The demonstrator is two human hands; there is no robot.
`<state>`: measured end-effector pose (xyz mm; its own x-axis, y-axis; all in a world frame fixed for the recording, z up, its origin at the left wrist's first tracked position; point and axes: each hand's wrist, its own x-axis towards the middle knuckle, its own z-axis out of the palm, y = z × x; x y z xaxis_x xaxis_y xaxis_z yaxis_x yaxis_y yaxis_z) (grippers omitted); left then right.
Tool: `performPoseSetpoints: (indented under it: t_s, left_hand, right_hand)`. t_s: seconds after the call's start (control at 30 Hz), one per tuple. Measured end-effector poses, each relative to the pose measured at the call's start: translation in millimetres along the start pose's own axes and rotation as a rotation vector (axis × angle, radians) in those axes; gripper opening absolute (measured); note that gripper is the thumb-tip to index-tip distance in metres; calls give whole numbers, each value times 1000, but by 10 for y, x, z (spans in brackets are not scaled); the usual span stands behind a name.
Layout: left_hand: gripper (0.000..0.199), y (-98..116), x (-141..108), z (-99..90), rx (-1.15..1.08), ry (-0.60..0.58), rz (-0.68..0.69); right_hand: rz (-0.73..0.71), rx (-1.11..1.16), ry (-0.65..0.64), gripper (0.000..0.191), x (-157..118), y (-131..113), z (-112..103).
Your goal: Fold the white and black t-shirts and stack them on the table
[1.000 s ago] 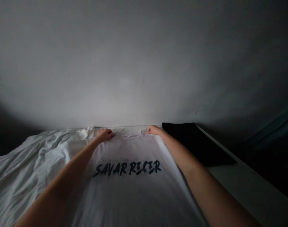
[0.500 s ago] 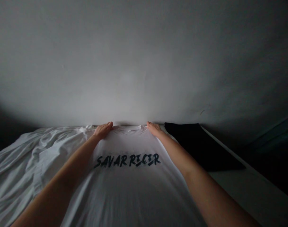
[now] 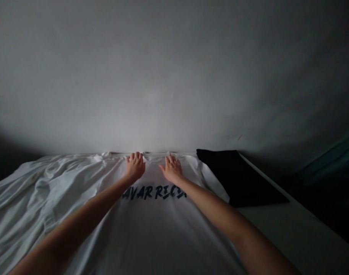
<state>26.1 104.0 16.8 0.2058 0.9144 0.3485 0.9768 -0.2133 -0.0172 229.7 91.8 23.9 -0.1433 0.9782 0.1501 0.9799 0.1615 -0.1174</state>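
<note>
My left hand (image 3: 135, 167) and right hand (image 3: 171, 169) lie wide open, fingers spread, holding nothing, near the collar of the soft white T-shirt (image 3: 163, 233), which lies flat beside a black cushion (image 3: 237, 177), I think.

A white surface (image 3: 289, 225) carried a printed T-shirt (image 3: 163, 225), crumpled white cloth (image 3: 42, 191), and folded black fabric (image 3: 237, 175) along its far edge.

A plain grey-white wall (image 3: 174, 76) is filling the view, with soft light pooling on its lower middle and fading into shadow toward the corners. A black cushion (image 3: 237, 177) is lying against it on the right, on a white surface (image 3: 291, 225) whose edge is running toward the lower right, while a dark teal shape (image 3: 329, 156) is showing faintly in the gloom beyond.
</note>
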Motion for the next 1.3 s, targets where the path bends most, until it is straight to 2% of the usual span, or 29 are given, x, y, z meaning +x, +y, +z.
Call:
performPoseSetpoints:
  t_s: [0.07,0.17,0.23,0.3,0.33,0.4,0.47,0.53,0.6,0.67,0.73,0.77,0.8,0.87,0.93,1.0,1.07,1.17,1.23,1.3]
  left_hand:
    - [58,29,-232,83,-66,-70,15]
    - [61,-300,-440,97,-117,-194,122]
    - [58,-566,-485,23,-111,-225,110]
    - [57,-633,-516,-81,-67,-223,4]
    - [57,-562,-549,-131,-41,-215,-63]
    - [59,-260,-680,-211,-18,-207,-142]
    - [61,64,-902,-266,-53,-212,-95]
    - [60,174,-1173,-320,-98,-232,-11]
    - [58,-2,-1420,-400,-106,-253,19]
    - [56,-308,-1585,-504,-85,-280,-9]
    - [55,-475,-1655,-614,-40,-291,-69]
    - [54,-442,-1665,-664,-13,-281,-108]
    - [54,-322,-1667,-707,6,-257,-143]
    - [55,109,-1687,-774,-2,-198,-167]
    - [56,578,-1769,-821,-86,-192,-114]
    - [56,817,-1928,-868,-129,-242,-66]
    - [57,710,-2128,-923,-102,-289,-70]
    - [60,172,-2386,-1005,-22,-313,-160]
    - [62,-85,-2487,-1037,11,-323,-251]
    - [67,-63,-2542,-1043,38,-312,-321]
  right_hand:
    - [-110,41,-63,67,-142,89,80]
    - [-164,35,-135,63,-224,471,24]
    - [-63,6,-131,62,-234,667,-87]
    - [71,-13,-105,63,-274,638,-171]
    - [119,-14,-92,62,-319,530,-184]
    - [117,22,-78,60,-468,197,-150]
    - [17,93,-89,57,-683,-111,-79]
    - [-89,146,-98,56,-920,-198,-47]
    - [-109,139,-102,57,-1130,-19,-100]
    - [-39,107,-108,58,-1285,277,-227]
    - [69,85,-107,59,-1392,448,-355]
    - [120,81,-98,60,-1437,430,-395]
    - [157,80,-89,60,-1483,336,-410]
    - [158,96,-78,59,-1598,-17,-373]
    - [44,137,-83,55,-1759,-396,-286]
    - [-52,163,-75,52,-1961,-561,-219]
    - [-49,154,-56,52,-2181,-411,-220]
    - [82,103,-21,55,-2464,150,-332]
    - [208,61,20,56,-2582,410,-403]
    - [307,35,58,59,-2650,381,-416]
